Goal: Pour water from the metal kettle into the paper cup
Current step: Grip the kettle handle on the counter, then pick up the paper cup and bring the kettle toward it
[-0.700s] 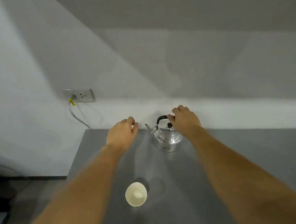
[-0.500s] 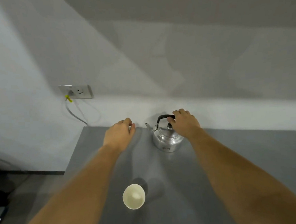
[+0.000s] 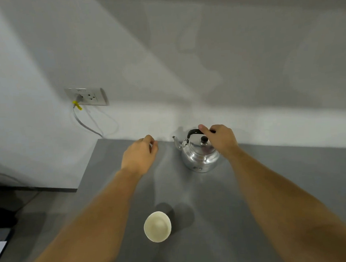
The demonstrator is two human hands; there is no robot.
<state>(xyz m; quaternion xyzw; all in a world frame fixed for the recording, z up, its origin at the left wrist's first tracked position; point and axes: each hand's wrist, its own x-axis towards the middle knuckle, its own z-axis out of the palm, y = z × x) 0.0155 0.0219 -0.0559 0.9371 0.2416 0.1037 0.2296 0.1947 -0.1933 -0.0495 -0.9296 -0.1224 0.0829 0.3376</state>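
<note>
A small shiny metal kettle [image 3: 199, 157] with a black handle and black lid knob stands upright at the far edge of the grey table [image 3: 294, 183], spout pointing left. My right hand [image 3: 219, 137] is wrapped around the black handle on top. My left hand [image 3: 139, 155] hovers to the kettle's left with fingers loosely curled and nothing in it. A white paper cup [image 3: 157, 226] stands upright nearer to me, between my forearms; its inside looks dry.
A white wall runs right behind the table. A wall socket [image 3: 86, 96] with a plugged-in cable [image 3: 85, 124] sits up left. The table's left edge drops to a dark floor [image 3: 19, 203].
My right hand has closed around the kettle's handle, fingers now over it. My left hand has stayed beside the kettle. The kettle still stands on the table.
</note>
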